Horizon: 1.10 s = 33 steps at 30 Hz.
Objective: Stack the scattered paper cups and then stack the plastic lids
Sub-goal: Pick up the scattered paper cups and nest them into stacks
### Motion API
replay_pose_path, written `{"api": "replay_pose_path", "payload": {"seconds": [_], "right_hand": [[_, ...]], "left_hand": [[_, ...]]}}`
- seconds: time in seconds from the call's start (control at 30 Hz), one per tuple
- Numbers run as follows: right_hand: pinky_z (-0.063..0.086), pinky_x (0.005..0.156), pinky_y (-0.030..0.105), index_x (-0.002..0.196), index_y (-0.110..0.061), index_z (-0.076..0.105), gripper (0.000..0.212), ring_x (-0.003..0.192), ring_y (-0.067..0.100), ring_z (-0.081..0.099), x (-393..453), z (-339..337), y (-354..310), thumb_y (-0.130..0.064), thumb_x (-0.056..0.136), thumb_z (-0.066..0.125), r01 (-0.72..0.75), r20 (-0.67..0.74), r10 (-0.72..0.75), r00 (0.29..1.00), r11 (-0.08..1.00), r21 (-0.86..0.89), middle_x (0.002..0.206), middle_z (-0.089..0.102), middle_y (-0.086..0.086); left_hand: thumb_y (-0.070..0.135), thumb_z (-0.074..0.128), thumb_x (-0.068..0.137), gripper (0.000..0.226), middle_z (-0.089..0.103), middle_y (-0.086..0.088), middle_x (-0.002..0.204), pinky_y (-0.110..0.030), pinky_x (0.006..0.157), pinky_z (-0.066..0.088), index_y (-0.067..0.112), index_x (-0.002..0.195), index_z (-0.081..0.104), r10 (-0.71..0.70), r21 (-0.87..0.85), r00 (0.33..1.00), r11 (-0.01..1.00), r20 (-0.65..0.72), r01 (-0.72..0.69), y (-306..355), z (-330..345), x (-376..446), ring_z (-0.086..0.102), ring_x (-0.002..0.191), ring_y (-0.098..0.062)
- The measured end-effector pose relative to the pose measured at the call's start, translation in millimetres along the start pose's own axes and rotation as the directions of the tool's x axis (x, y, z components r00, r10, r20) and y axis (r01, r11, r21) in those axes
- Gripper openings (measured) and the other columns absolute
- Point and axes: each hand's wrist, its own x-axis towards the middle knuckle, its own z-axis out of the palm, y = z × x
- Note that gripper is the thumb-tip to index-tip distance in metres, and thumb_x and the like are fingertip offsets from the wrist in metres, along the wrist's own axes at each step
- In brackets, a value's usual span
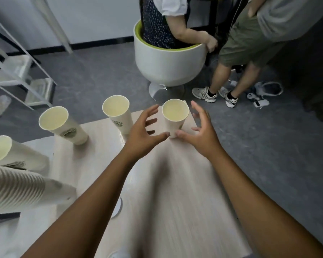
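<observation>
At the near edge of the table (175,192) a plastic lid (117,208) peeps from under my forearm. Further out, my left hand (142,135) and right hand (203,135) spread wide either side of the far-corner cup (175,116), holding nothing. That cup stands close to the table's edge; a clumsy closing could knock it off. Three more cups (116,112) wait left.

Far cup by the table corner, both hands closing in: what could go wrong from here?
1. The far cup stands near the table corner; a nudge from the left hand or right hand before the grip closes could tip it off the edge.
2. It is empty and upright, so a hard squeeze may crush its wall.
3. The left forearm passes close to the middle cup and could knock it over.
</observation>
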Motion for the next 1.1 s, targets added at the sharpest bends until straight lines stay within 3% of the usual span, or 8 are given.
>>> {"api": "replay_pose_path", "payload": {"seconds": [0.13,0.27,0.4,0.53,0.7,0.77,0.87,1.1], "right_hand": [[0.046,0.100,0.033,0.158,-0.035,0.029,0.104,0.139,0.006,0.042,21,4,25,-0.027,0.075,0.090,-0.055,0.056,0.052,0.997,0.997,0.058,0.155,0.039,-0.013],[0.057,0.098,0.043,0.152,-0.032,0.042,0.094,0.134,0.007,0.051,30,8,28,-0.036,0.070,0.088,-0.041,0.033,0.038,0.999,0.995,0.096,0.149,0.052,-0.014],[0.057,0.095,0.035,0.147,-0.022,0.051,0.082,0.128,0.011,0.058,28,12,14,-0.028,0.073,0.088,0.010,-0.004,-0.009,1.000,0.992,0.125,0.144,0.058,-0.004],[0.057,0.097,0.036,0.147,-0.023,0.052,0.079,0.125,0.011,0.059,27,21,-19,-0.026,0.077,0.089,0.109,0.022,-0.112,0.993,0.987,0.118,0.142,0.058,-0.003],[0.054,0.104,0.047,0.143,-0.020,0.054,0.077,0.126,0.017,0.061,45,33,-88,-0.031,0.076,0.090,0.216,0.077,-0.236,0.969,0.953,0.212,0.140,0.060,0.005],[0.053,0.106,0.051,0.145,-0.019,0.052,0.080,0.129,0.021,0.060,54,38,-116,-0.035,0.076,0.089,0.253,0.095,-0.283,0.954,0.937,0.240,0.142,0.059,0.009],[0.057,0.102,0.043,0.148,-0.015,0.049,0.079,0.129,0.016,0.060,66,45,-151,-0.028,0.081,0.087,0.308,0.096,-0.343,0.934,0.913,0.269,0.145,0.057,0.005],[0.056,0.096,0.027,0.145,-0.007,0.049,0.071,0.128,0.016,0.059,89,80,-178,-0.027,0.087,0.083,0.409,0.095,-0.440,0.893,0.881,0.238,0.143,0.057,0.007]], "left_hand": [[0.019,0.088,0.081,0.089,0.046,0.008,0.157,-0.033,0.099,0.054,0.031,0.154,0.038,-0.039,-0.004,0.999,0.999,0.017,0.039,-10,12,25,0.053,0.134,-0.013],[0.013,0.086,0.083,0.072,0.054,0.009,0.146,-0.011,0.083,0.053,0.021,0.145,0.049,-0.015,-0.038,1.000,0.999,-0.020,0.014,-11,19,35,0.058,0.130,-0.018],[0.017,0.086,0.083,0.072,0.057,0.009,0.145,-0.012,0.079,0.055,0.021,0.146,0.051,0.004,-0.036,0.996,0.999,-0.084,-0.007,-8,13,24,0.061,0.125,-0.015],[0.022,0.088,0.082,0.073,0.059,0.014,0.142,-0.016,0.082,0.057,0.025,0.145,0.053,0.031,-0.045,0.978,0.998,-0.208,-0.041,12,-9,4,0.061,0.123,-0.006],[0.025,0.089,0.080,0.070,0.061,0.024,0.137,-0.035,0.105,0.055,0.027,0.142,0.056,0.084,-0.109,0.949,0.987,-0.303,-0.122,56,-57,-8,0.059,0.128,0.001],[0.022,0.088,0.082,0.070,0.059,0.019,0.140,-0.025,0.098,0.057,0.025,0.143,0.054,0.139,-0.077,0.929,0.982,-0.342,-0.175,78,-76,-8,0.059,0.125,0.005],[0.022,0.086,0.084,0.069,0.059,0.009,0.143,-0.011,0.089,0.052,0.018,0.144,0.054,0.243,0.000,0.878,0.964,-0.413,-0.267,104,-100,-6,0.059,0.124,0.005],[0.027,0.084,0.087,0.064,0.061,-0.002,0.139,-0.030,0.108,0.051,0.008,0.141,0.055,0.312,0.085,0.804,0.946,-0.507,-0.314,98,-138,6,0.060,0.130,-0.010]]}}
